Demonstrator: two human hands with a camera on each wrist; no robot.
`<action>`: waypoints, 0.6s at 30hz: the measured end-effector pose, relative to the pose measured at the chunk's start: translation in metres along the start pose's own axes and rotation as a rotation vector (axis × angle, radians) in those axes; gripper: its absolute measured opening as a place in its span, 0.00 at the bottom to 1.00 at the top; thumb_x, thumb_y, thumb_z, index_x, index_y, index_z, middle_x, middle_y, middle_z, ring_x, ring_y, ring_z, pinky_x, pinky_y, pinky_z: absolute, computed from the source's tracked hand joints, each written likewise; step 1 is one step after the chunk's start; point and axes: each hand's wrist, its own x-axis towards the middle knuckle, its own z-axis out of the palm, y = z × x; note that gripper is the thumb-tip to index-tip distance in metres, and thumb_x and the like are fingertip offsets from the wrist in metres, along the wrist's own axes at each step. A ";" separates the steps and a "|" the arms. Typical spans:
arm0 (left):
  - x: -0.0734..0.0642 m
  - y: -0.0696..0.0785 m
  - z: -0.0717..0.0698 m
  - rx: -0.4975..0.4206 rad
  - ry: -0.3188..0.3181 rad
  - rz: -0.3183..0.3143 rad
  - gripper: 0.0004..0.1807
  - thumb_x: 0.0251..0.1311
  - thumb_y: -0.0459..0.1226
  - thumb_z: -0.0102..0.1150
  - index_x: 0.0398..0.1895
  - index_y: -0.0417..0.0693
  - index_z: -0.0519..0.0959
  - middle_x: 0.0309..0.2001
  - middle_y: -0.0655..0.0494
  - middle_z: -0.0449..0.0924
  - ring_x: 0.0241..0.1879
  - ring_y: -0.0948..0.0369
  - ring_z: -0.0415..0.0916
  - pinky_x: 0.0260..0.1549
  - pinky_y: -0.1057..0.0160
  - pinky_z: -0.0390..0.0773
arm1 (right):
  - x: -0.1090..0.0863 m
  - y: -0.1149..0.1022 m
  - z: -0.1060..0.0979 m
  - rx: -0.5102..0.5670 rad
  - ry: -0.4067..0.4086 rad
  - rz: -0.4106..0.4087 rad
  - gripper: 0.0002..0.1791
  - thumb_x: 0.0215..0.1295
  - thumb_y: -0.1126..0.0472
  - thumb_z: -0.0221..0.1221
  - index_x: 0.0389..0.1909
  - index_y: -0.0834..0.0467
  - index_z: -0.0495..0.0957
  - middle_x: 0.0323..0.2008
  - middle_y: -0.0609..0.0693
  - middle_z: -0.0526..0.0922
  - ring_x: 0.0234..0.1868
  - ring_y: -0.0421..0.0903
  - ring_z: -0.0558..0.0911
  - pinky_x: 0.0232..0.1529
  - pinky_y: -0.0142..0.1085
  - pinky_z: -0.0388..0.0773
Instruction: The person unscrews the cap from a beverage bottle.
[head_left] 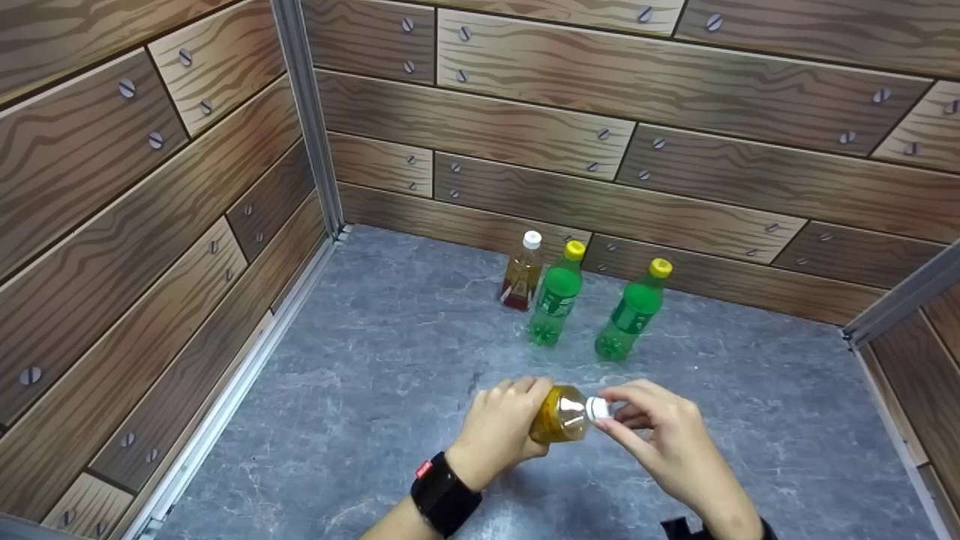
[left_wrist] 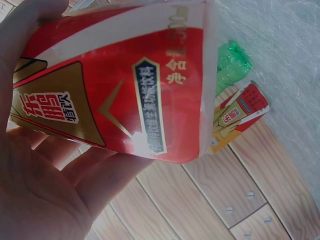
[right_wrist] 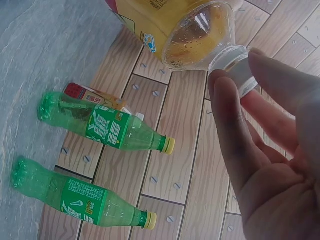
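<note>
Beyond the held bottle (head_left: pixel 561 415), left green bottle (head_left: pixel 556 300) and right green bottle (head_left: pixel 631 317) obstruct; to their right I have passage.

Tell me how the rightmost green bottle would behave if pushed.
The green bottle would probably tip if pushed near its yellow cap, being tall and narrow. Once over, it might roll, since its body looks round. Its see-through plastic sides could flex a little when squeezed.

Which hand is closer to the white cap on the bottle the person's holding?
Right. The right hand pinches the white cap; the left hand grips the bottle around its body, farther away.
</note>
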 end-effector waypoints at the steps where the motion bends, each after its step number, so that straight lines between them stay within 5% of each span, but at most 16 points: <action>1: 0.000 0.000 0.000 0.001 -0.001 0.000 0.38 0.32 0.51 0.87 0.51 0.56 0.78 0.47 0.57 0.88 0.38 0.57 0.86 0.32 0.58 0.88 | 0.000 0.000 0.000 0.005 -0.004 0.001 0.15 0.60 0.65 0.74 0.49 0.54 0.87 0.42 0.41 0.87 0.34 0.33 0.87 0.34 0.27 0.87; 8: 0.000 0.000 0.000 -0.003 0.014 0.003 0.38 0.32 0.51 0.87 0.51 0.56 0.79 0.47 0.57 0.89 0.38 0.57 0.87 0.33 0.58 0.88 | 0.002 -0.001 0.000 0.033 -0.008 0.080 0.28 0.57 0.58 0.77 0.60 0.55 0.82 0.46 0.47 0.87 0.33 0.34 0.87 0.33 0.28 0.86; 13: -0.001 0.000 0.000 -0.006 0.011 0.001 0.38 0.33 0.51 0.87 0.52 0.56 0.79 0.47 0.57 0.89 0.38 0.57 0.87 0.33 0.57 0.89 | 0.005 -0.002 0.004 0.005 0.018 0.090 0.16 0.59 0.58 0.75 0.47 0.53 0.86 0.37 0.45 0.87 0.28 0.33 0.84 0.29 0.27 0.85; 18: -0.001 0.000 0.000 0.001 0.015 0.012 0.37 0.32 0.50 0.87 0.50 0.56 0.79 0.47 0.57 0.89 0.38 0.57 0.87 0.32 0.58 0.88 | 0.005 -0.001 0.006 -0.009 0.041 -0.001 0.10 0.59 0.61 0.75 0.41 0.51 0.87 0.34 0.39 0.86 0.29 0.32 0.84 0.30 0.27 0.85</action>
